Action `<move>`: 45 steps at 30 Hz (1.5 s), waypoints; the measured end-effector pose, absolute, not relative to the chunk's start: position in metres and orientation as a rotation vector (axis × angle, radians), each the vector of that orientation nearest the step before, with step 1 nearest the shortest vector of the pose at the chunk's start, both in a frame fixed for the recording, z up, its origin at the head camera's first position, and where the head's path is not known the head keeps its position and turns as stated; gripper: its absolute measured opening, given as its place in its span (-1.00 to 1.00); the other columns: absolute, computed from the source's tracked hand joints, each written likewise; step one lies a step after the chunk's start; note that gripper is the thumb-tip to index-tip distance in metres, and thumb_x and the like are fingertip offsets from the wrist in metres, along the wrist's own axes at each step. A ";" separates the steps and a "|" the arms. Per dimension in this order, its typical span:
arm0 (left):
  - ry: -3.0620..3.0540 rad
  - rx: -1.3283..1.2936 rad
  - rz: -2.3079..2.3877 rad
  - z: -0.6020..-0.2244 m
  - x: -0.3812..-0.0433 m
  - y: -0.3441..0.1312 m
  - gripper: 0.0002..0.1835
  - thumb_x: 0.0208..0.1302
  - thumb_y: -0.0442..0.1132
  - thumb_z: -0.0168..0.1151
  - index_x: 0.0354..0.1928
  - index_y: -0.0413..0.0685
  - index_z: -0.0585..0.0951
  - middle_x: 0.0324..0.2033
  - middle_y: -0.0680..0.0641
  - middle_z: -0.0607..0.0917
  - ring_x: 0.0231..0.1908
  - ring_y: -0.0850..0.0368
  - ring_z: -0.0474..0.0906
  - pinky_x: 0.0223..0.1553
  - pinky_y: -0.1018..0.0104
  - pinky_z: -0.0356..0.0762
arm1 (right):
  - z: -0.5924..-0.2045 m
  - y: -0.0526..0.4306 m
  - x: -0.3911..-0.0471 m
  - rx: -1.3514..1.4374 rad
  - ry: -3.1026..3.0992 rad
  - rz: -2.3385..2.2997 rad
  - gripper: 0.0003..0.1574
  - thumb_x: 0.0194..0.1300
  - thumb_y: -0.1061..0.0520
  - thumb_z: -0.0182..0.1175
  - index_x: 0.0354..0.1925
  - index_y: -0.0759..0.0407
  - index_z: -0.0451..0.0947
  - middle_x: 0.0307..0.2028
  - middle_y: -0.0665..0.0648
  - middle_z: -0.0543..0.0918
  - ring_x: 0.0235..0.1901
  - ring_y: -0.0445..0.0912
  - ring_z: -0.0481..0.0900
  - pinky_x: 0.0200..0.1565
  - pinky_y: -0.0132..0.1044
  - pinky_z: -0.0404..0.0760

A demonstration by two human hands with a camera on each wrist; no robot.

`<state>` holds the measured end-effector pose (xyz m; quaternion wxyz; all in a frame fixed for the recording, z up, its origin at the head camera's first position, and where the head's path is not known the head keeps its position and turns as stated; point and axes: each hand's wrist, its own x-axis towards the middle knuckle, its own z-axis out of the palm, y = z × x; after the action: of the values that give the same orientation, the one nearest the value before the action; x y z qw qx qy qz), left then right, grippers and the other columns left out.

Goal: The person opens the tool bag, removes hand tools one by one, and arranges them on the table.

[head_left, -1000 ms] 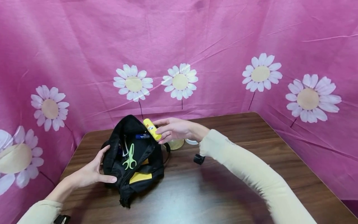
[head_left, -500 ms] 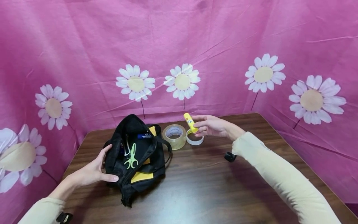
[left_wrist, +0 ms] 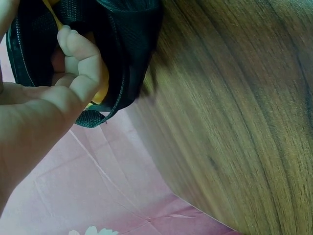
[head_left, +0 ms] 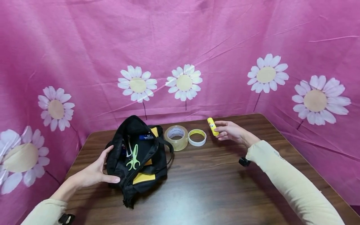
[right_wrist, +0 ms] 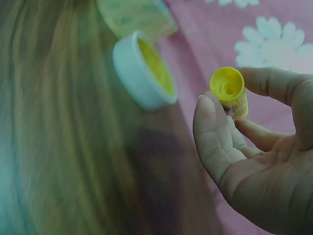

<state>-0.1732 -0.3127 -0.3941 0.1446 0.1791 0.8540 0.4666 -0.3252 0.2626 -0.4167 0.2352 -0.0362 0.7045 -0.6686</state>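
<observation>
My right hand (head_left: 229, 131) pinches a yellow glue stick (head_left: 212, 126) between thumb and fingers, to the right of the tape rolls. In the right wrist view one round end of the glue stick (right_wrist: 230, 90) faces the camera. My left hand (head_left: 94, 172) holds the left side of a black bag (head_left: 158, 162) with yellow patches, thumb at the front. In the left wrist view its fingers (left_wrist: 80, 61) curl at the bag's side. Inside the unzipped bag lie light green scissors (head_left: 133, 158) and a blue marker-like item (head_left: 146, 137). Other contents are partly hidden.
A wide roll of clear tape (head_left: 180, 143) stands right of the bag, beside a narrower white tape roll (head_left: 197, 142) with a yellow inner ring. All rest on a brown wooden table (head_left: 202, 187). A pink cloth with daisies (head_left: 219, 62) hangs behind and at both sides.
My right hand has carried the glue stick from the bag's opening to the right, past both tape rolls, which are now uncovered. My left hand keeps its hold on the bag.
</observation>
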 end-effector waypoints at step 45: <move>2.478 0.415 1.192 -0.361 -0.176 -0.329 0.37 0.08 -0.20 0.57 0.61 0.10 -0.36 0.51 -0.43 -0.11 0.43 -0.38 -0.17 0.22 -0.48 0.06 | -0.467 0.262 -0.336 -0.185 2.139 -1.567 -0.08 0.50 0.06 0.19 0.54 0.38 -0.04 0.08 0.32 0.47 -0.29 -0.09 0.63 -0.19 -0.26 0.67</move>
<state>-0.1758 -0.3293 -0.3611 0.1795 0.1468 0.8766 0.4216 -0.3358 0.2618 -0.4669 0.2393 -0.0676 0.7812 -0.5725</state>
